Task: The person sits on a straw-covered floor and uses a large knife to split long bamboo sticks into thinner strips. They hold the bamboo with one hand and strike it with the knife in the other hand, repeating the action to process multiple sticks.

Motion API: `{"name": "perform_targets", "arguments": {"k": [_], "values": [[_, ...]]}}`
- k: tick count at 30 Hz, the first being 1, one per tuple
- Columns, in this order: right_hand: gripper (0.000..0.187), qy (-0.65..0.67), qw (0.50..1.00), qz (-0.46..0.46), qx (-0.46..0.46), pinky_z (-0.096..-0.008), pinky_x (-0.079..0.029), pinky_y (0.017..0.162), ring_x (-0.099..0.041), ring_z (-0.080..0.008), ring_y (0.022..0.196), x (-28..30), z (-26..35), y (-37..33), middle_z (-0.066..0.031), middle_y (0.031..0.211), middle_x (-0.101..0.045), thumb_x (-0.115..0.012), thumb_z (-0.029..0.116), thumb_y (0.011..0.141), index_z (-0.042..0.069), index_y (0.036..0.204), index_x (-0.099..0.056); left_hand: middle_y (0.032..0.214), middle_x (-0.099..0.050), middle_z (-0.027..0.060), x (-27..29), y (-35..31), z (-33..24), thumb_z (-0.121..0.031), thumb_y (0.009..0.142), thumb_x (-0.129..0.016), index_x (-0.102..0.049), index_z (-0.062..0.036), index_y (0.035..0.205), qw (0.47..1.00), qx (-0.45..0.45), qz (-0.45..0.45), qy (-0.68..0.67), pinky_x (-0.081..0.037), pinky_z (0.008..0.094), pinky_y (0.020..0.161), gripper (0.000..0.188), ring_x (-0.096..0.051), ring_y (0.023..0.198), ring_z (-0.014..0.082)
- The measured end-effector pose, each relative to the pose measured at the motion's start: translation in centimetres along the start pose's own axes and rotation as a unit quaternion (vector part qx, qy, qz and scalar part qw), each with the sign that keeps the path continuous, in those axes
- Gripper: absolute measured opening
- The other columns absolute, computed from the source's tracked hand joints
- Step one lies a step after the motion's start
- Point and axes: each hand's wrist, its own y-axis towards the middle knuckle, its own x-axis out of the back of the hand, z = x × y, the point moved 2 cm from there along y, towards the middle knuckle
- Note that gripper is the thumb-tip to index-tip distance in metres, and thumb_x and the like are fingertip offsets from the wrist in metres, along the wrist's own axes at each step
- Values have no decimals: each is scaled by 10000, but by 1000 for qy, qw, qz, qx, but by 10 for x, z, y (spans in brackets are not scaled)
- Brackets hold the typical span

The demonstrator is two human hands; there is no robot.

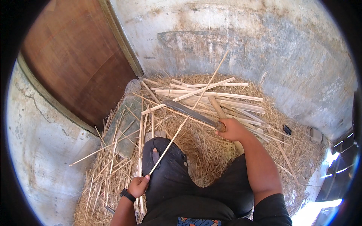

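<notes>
A long thin bamboo strip [169, 144] is pinched at its near end in my left hand [138, 185], beside my left thigh. It slants up and away to the right, past the pile of strips. My right hand [233, 130] is closed round the handle of a machete [181, 108], its dark blade pointing to the far left. The blade crosses the strip around its middle; whether they touch, I cannot tell. Just beyond my right fist a thicker round wooden stick [217, 107] leans, partly hidden by my hand.
Several pale split bamboo pieces [245, 96] lie heaped ahead. Thin strips and shavings [109, 177] cover the floor at left, some over a grey-green slab [128, 109]. A black object [287, 130] lies at right. A brown door [83, 49] and stained wall [241, 41] stand close by.
</notes>
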Motion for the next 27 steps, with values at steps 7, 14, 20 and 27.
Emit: {"name": "perform_targets", "arguments": {"k": [7,14,20,27], "values": [[513,-9,1000,-9,10,-446,-509,786,-670,-371,859,-2,-1,2,-224,871,-676,-772,323,797,-2,1175,-654,542,-528,32,0,-1,-2,-522,1025,-480,-568,-44,581,1000,-4,8,-19,-404,312,532,659,-479,519,136],[536,4,999,-27,26,-431,-500,731,-670,-358,805,-8,-6,4,-232,827,-665,-787,320,794,-32,1173,-642,548,-523,33,3,4,2,-541,1031,-443,-561,-51,589,999,0,28,-17,-397,317,541,670,-476,521,143],[582,-11,1000,-10,3,-444,-522,838,-682,-385,940,-6,0,5,-236,951,-697,-773,327,798,-16,1244,-628,559,-506,15,0,0,1,-525,1041,-434,-533,-75,613,999,-16,21,-33,-359,306,510,629,-441,504,125],[573,-12,1000,1,-1,-454,-524,862,-674,-393,992,-6,2,4,-243,1020,-696,-772,332,800,-16,1232,-629,550,-514,0,-3,0,8,-486,1028,-507,-556,-64,580,998,-8,-1,-55,-374,289,526,618,-444,529,101]]}}
